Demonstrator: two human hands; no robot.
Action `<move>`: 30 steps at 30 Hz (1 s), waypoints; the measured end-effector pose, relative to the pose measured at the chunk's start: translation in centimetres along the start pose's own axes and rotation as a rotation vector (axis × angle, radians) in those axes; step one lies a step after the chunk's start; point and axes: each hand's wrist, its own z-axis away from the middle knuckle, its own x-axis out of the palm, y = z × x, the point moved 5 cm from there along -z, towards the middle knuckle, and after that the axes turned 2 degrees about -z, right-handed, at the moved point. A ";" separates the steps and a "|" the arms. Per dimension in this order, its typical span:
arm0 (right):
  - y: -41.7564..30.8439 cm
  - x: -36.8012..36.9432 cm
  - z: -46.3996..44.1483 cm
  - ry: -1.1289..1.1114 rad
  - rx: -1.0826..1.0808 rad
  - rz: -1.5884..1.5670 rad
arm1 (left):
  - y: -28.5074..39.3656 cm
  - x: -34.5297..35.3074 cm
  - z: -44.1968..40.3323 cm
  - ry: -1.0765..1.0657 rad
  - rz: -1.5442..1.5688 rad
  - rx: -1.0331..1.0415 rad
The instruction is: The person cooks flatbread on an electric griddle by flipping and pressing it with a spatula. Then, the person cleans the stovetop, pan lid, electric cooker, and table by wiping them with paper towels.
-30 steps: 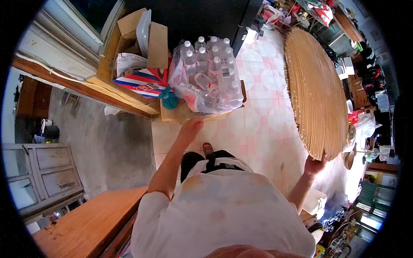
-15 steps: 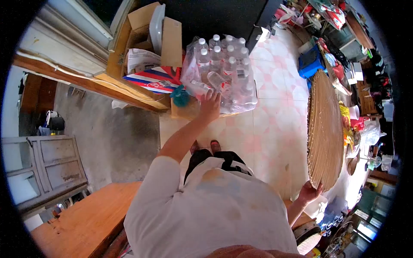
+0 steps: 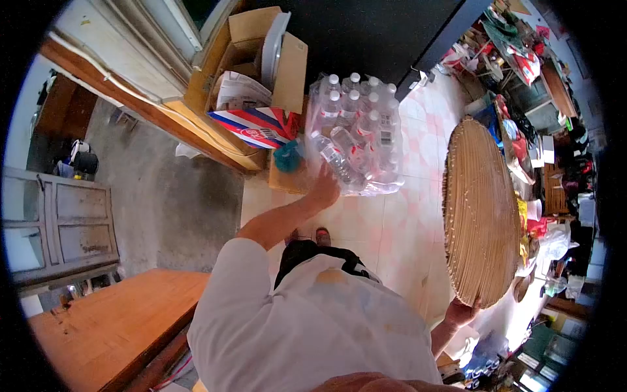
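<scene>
1. Left hand: at the front edge of the bottle pack, by the nearest tilted bottle; can't tell if fingers grip the wrap.
2. Right hand: closed on the near edge of the stalk mat, held up off to the right, well apart from the bottles.
3. Bottle pack: clear plastic wrap, mostly upright, white-capped; a couple tilted in front.
4. Teal bag: just left of the pack.
5. Cardboard box: behind the bag, papers inside.
6. Tiled floor: pink-and-white, below.
</scene>
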 end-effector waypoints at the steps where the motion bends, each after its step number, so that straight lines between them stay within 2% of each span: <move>1: 0.2 0.2 -0.1 -0.027 0.042 0.023 | 0.0 0.6 0.4 0.000 -0.004 -0.014; 3: 0.8 0.2 -1.2 -0.054 0.065 0.043 | 0.3 2.2 1.1 -0.006 0.119 -0.033; 5: 1.9 3.0 -1.6 -0.248 0.128 0.039 | 0.5 6.6 1.2 0.047 0.225 -0.076; 6: 2.3 2.4 -2.2 -0.212 0.152 0.100 | 0.6 7.5 0.9 0.104 0.333 -0.106; 8: 3.2 3.1 -2.7 -0.369 0.160 0.098 | 0.2 2.7 2.4 0.271 0.176 -0.161; 9: 3.6 3.5 -2.9 -0.395 0.177 0.118 | 0.2 2.3 3.3 0.342 0.238 -0.199; 10: 4.4 3.4 -3.1 -0.305 0.197 0.142 | 0.0 2.0 4.2 0.409 0.301 -0.236; 11: 5.0 5.3 -2.8 -0.321 0.193 0.182 | -0.4 1.0 5.1 0.379 0.377 -0.259; 12: 5.6 6.7 -2.6 -0.186 0.141 0.160 | -0.8 -0.4 6.0 0.346 0.446 -0.286; 14: 6.9 9.3 -2.9 -0.265 0.132 0.135 | -1.6 -2.4 7.8 0.410 0.380 -0.370; 16: 7.7 10.0 -3.4 -0.295 0.146 0.145 | -2.8 -2.2 9.8 0.238 0.473 -0.534; 18: 8.1 11.1 -3.7 -0.339 0.140 0.189 | -3.6 -3.0 12.0 0.164 0.647 -0.573; 19: 8.2 11.7 -3.9 -0.350 0.126 0.187 | -3.8 -2.8 12.8 0.151 0.640 -0.566; 21: 8.6 11.5 -4.2 -0.386 0.140 0.176 | -4.1 -2.5 13.7 0.130 0.725 -0.534; 22: 9.0 10.6 -4.1 -0.284 0.144 0.210 | -4.1 -1.8 14.4 0.113 0.822 -0.506; 23: 9.9 8.7 -4.3 -0.305 0.139 0.155 | -5.2 4.8 15.9 0.172 0.564 -0.270; 24: 10.4 7.7 -3.6 -0.295 0.149 0.049 | -5.3 5.8 15.8 -0.031 1.165 -0.556; 25: 10.3 8.2 -2.1 -0.193 0.182 0.062 | -5.2 7.1 16.2 0.053 1.405 -0.583; 26: 10.6 7.4 -1.3 -0.282 0.077 0.067 | -5.2 7.9 15.9 -0.009 1.470 -0.547; 27: 9.6 7.4 0.1 -0.156 0.193 0.071 | -5.0 8.5 15.7 -0.073 1.532 -0.511; 28: 8.7 6.5 1.5 -0.152 0.185 -0.026 | -4.2 7.6 14.8 -0.226 1.400 -0.395; 29: 8.4 4.7 2.7 -0.101 0.164 -0.088 | -2.8 5.7 13.0 -0.289 1.368 -0.302; 30: 7.6 3.2 4.5 -0.080 0.131 -0.123 | -0.3 2.9 11.9 -0.427 1.809 -0.250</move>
